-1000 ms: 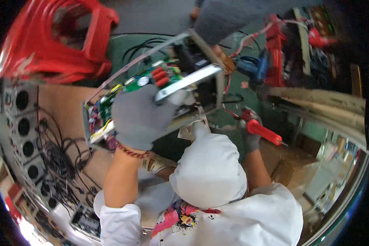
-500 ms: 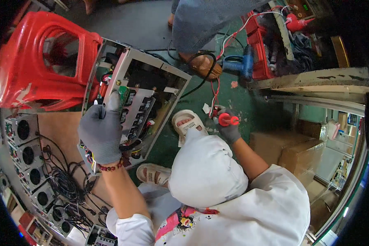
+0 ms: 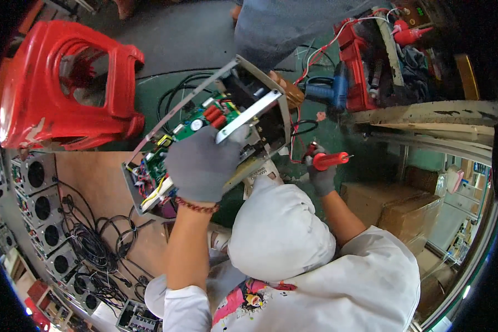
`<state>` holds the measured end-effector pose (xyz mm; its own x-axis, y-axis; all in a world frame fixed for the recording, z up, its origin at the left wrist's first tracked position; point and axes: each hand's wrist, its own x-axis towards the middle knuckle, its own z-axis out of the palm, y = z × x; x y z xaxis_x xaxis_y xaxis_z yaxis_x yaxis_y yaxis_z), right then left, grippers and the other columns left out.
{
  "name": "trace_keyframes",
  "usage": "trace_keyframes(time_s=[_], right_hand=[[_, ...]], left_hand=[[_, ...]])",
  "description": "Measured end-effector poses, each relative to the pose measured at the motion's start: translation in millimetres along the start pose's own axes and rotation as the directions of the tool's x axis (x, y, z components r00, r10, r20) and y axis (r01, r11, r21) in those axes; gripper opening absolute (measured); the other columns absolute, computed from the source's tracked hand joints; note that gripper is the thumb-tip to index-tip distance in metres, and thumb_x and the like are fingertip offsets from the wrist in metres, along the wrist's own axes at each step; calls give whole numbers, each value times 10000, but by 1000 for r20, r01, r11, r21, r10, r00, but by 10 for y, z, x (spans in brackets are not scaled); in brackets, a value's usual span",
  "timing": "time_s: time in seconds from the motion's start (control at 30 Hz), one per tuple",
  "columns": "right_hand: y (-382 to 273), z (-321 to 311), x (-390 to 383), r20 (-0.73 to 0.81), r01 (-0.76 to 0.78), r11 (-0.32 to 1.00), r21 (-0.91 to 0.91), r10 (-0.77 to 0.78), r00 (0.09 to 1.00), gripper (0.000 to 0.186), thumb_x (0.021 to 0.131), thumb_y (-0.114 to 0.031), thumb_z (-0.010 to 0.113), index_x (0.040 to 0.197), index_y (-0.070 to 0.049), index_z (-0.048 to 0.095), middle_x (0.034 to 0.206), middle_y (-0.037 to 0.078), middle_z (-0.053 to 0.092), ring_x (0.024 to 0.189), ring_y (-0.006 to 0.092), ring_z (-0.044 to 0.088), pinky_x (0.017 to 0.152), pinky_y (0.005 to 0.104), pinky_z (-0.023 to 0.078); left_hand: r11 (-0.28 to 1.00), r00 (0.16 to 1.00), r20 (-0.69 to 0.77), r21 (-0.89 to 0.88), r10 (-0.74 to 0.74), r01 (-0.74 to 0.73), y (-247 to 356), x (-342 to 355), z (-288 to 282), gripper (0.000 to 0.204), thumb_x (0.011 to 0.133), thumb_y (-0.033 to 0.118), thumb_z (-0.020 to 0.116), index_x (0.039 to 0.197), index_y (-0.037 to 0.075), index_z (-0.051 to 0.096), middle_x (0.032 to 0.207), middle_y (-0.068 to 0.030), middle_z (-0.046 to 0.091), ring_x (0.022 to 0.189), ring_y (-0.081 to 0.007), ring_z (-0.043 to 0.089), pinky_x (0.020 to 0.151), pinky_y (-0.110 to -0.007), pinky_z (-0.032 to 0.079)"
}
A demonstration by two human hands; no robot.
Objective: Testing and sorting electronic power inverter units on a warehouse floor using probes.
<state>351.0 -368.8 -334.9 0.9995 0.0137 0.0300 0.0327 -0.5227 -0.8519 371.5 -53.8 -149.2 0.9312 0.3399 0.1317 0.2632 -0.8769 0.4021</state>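
An opened metal electronics unit (image 3: 249, 117), its green circuit board (image 3: 196, 123) and wiring exposed, is tilted up in front of me. My gloved left hand (image 3: 201, 166) is closed on the unit at its frame bar; part of the grip hides behind the hand. To the right, my gloved right hand (image 3: 322, 180) holds a red-handled probe (image 3: 331, 160) with a thin metal tip pointing right, away from the unit. Red wire runs close to this hand; where it ends is hidden.
A red plastic stool (image 3: 102, 61) stands at the left. Fan-fitted units (image 3: 36, 174) and coiled black cables (image 3: 88, 243) lie lower left. Another person's leg (image 3: 282, 33) is beyond the unit. Upper right are a blue hand tool (image 3: 337, 88) and red bin (image 3: 357, 83); cardboard boxes (image 3: 404, 216) sit right.
The unit has been turned and tilted to the right, away from the stool, with my left hand moving right along with it. In my right hand, the probe has swung to point right.
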Motion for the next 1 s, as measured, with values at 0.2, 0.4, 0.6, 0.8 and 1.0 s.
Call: trace_keyframes(time_s=[0.2,0.4,0.6,0.8,1.0], right_hand=[[498,-237,-134,-170,-142,978,155,168,971,345,809,-151,704,1123,-42,610,1039,64,628,928,212,593,843,366,477],[636,-296,-96,-191,-136,971,197,174,966,254,799,-13,695,1040,-4,615,1001,77,631,912,201,573,852,369,467],[548,-363,-44,-118,-56,998,40,61,991,257,801,-24,699,1026,-32,574,1008,73,617,920,202,567,859,367,473],[404,-270,-100,-16,-84,990,110,86,996,355,799,-78,712,1113,-60,550,1073,83,611,979,209,582,872,363,494],[15,-92,43,99,1,998,-59,5,995,343,785,-77,711,1090,-58,557,1142,115,618,1033,203,591,917,339,470]], left_hand=[[999,938,343,30,-38,30,314,251,80,577,800,632,552,731,80,705,622,-141,640,622,-308,667,582,-415,523],[990,835,549,-130,30,50,164,298,142,550,845,593,502,823,83,708,730,-126,679,718,-278,681,651,-416,518],[989,761,644,-149,82,19,-98,284,306,540,851,586,492,827,96,715,769,-106,691,755,-258,686,745,-396,486],[987,827,545,2,-138,163,-380,363,400,558,839,609,510,859,88,709,786,-143,680,799,-284,682,723,-430,515],[965,886,391,18,-248,262,-460,583,464,613,820,644,526,839,58,701,810,-176,679,799,-332,673,721,-436,519]])
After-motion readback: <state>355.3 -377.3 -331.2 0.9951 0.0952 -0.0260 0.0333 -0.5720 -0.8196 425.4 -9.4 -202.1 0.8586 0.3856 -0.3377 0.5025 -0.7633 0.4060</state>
